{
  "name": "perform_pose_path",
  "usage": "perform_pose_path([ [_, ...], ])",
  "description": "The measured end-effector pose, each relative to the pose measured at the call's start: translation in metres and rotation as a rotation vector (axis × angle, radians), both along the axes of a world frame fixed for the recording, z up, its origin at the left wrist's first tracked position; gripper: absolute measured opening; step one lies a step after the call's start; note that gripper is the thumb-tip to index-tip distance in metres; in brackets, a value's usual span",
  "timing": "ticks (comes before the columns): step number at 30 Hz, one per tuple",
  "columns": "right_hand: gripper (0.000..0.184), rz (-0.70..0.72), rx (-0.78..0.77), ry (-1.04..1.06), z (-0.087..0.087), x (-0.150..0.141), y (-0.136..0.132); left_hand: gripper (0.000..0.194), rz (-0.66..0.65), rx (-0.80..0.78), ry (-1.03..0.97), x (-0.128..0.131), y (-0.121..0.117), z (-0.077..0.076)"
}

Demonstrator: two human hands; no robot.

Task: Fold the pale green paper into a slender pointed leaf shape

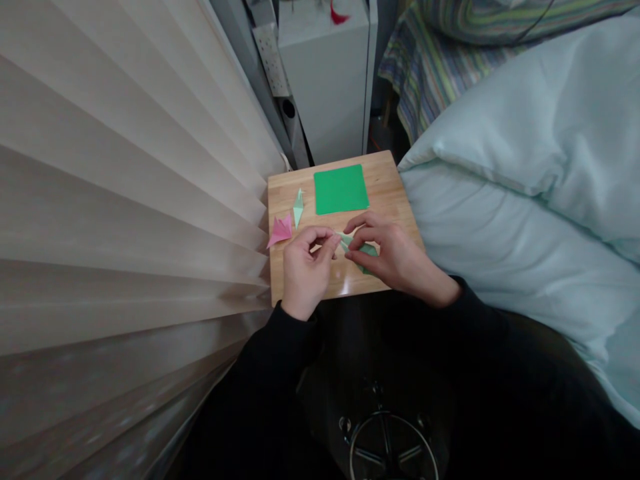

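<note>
A light green folded origami paper [369, 249] is between my two hands, low over the small wooden table. My left hand [306, 270] pinches its narrow left tip between thumb and index finger. Curved over the wider part, my right hand [393, 250] has its thumb and fingers closed about the paper and hides some of it. Just beyond my left hand lie a pale green folded paper piece [299, 208] and a pink folded paper piece [281, 229]. Farther back is a flat square of bright green paper [341, 189].
The wooden table [345, 287] stands between a pleated curtain [150, 167] on the left and a bed with pale bedding [480, 220] on the right. A white cabinet [327, 87] rises behind it. Below is the metal base of a stool [385, 433].
</note>
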State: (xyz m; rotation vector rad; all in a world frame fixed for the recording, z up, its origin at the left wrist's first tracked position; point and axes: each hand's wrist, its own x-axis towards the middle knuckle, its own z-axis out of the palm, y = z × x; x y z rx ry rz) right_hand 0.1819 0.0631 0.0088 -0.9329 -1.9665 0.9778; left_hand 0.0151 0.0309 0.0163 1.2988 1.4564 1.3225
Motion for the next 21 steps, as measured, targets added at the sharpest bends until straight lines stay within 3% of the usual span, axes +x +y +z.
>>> perform_pose_path([
  [5,0.016,0.019,-0.007,-0.024,0.000,0.001,0.000,0.011,0.023,-0.027,0.018,-0.004,0.002,0.000],
  [13,0.018,0.012,-0.054,0.021,-0.003,0.002,0.002,0.017,-0.118,-0.061,0.081,0.001,-0.001,-0.003],
  [17,0.009,0.003,-0.121,0.065,0.002,0.004,0.002,0.026,-0.098,-0.052,-0.051,0.001,0.000,-0.003],
  [21,0.025,-0.077,-0.242,0.112,0.008,0.010,0.005,0.032,-0.022,-0.051,-0.238,0.000,0.001,-0.003],
])
